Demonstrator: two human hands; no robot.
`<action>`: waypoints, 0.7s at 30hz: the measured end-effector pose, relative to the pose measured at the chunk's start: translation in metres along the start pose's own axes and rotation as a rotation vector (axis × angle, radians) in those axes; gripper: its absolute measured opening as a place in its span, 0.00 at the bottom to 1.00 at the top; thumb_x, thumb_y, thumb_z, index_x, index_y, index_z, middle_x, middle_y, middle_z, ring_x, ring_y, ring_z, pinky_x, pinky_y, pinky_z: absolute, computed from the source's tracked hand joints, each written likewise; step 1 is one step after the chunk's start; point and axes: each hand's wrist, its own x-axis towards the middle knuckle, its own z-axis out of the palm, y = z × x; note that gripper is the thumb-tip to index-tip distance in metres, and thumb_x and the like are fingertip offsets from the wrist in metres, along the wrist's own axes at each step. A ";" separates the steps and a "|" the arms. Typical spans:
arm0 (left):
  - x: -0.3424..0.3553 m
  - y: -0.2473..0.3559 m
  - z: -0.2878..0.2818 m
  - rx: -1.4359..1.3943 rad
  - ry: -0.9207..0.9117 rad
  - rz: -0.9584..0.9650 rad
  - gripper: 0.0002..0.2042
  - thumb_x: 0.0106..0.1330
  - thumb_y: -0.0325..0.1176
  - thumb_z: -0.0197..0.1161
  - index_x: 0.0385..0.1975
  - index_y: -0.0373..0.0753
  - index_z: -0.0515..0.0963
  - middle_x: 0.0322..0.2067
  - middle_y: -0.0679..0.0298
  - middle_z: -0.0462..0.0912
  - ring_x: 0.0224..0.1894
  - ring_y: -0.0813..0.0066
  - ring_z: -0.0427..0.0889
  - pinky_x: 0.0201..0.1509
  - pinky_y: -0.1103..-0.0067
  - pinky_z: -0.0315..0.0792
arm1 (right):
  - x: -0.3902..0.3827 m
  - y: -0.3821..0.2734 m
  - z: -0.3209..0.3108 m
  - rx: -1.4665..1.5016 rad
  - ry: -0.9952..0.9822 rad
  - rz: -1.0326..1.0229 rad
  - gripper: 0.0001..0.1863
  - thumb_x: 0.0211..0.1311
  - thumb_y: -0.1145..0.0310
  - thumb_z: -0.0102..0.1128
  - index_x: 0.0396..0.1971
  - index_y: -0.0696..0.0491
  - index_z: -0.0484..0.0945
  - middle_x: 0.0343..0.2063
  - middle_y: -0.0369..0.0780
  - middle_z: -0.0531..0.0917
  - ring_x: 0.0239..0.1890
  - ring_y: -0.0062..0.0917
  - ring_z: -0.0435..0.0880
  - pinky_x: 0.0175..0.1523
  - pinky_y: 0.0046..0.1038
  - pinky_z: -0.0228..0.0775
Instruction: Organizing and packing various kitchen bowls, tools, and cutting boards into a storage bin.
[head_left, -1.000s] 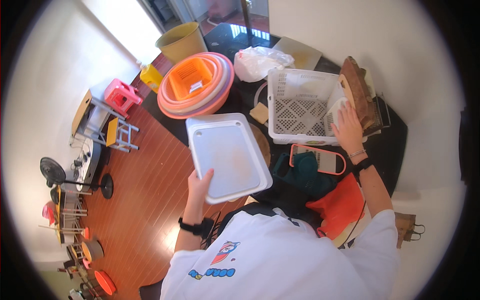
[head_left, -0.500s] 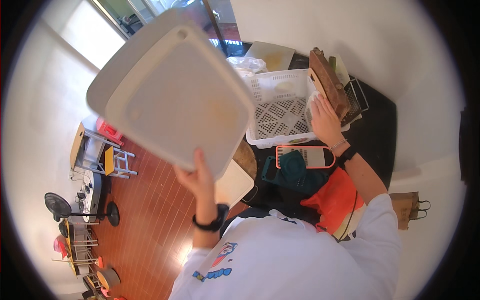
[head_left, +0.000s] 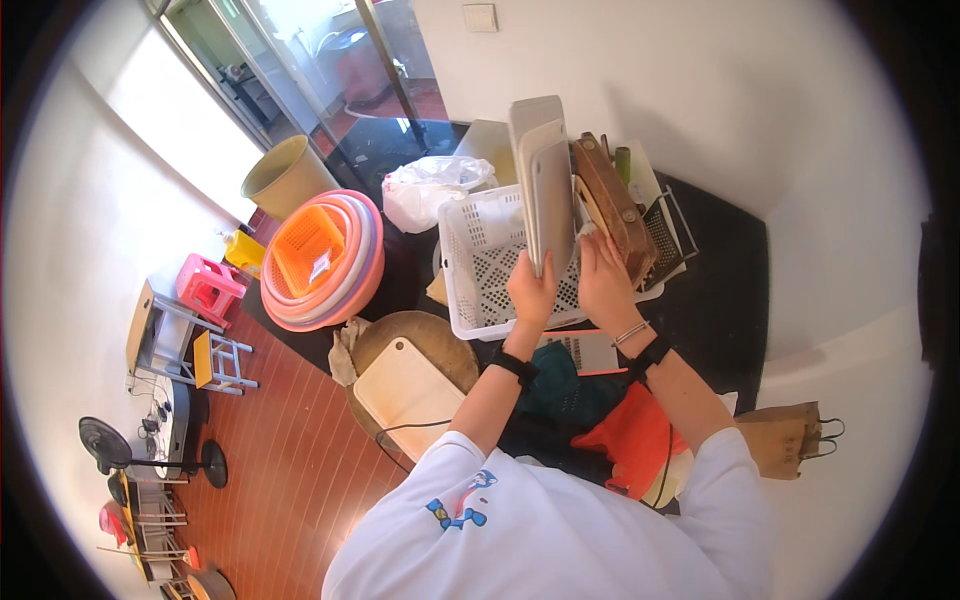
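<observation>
My left hand (head_left: 532, 288) grips the lower edge of a light grey plastic cutting board (head_left: 545, 180) with rounded corners and a raised rim. The board stands on edge above the white perforated basket (head_left: 463, 300), seen nearly side-on. Close beside it, at the basket's right end, is my right hand (head_left: 606, 282), fingers together against upright flat pieces. A bit of white shows at its fingertips; what it holds is mostly hidden. Just right of those fingers leans a brown wooden box-like piece (head_left: 622, 215).
A dark wire rack (head_left: 670, 235) stands behind the brown piece. To the left are stacked basins (head_left: 372, 265), an orange basket (head_left: 305, 250), a white plastic bag (head_left: 420, 195) and a tan bin (head_left: 285, 175). Nearer me lie a pale cutting board (head_left: 410, 400), a grater (head_left: 592, 352) and red cloth (head_left: 635, 430).
The grey cutting board has moved right and down from the upper left, turning from its broad face to edge-on. My right hand has shifted slightly left and nearer, staying by the basket's right end.
</observation>
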 end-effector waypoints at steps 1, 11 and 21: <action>0.000 0.000 0.006 0.051 -0.041 0.043 0.09 0.59 0.34 0.59 0.30 0.34 0.71 0.24 0.52 0.76 0.27 0.52 0.76 0.30 0.71 0.69 | 0.000 -0.001 -0.003 -0.003 -0.002 0.003 0.20 0.52 0.77 0.45 0.46 0.69 0.63 0.47 0.58 0.71 0.57 0.44 0.65 0.65 0.35 0.50; -0.014 0.011 0.028 0.092 -0.011 0.234 0.09 0.57 0.29 0.56 0.25 0.34 0.63 0.25 0.53 0.66 0.28 0.49 0.69 0.28 0.64 0.63 | 0.082 -0.012 -0.072 0.273 0.331 -0.065 0.27 0.50 0.68 0.58 0.50 0.60 0.63 0.43 0.51 0.72 0.47 0.43 0.71 0.51 0.35 0.64; -0.011 0.002 0.016 0.042 -0.383 0.387 0.16 0.57 0.30 0.57 0.40 0.31 0.60 0.35 0.47 0.67 0.32 0.45 0.72 0.30 0.64 0.69 | 0.137 0.005 -0.051 0.245 -0.006 0.271 0.40 0.46 0.73 0.54 0.62 0.57 0.47 0.28 0.52 0.78 0.28 0.45 0.78 0.36 0.40 0.72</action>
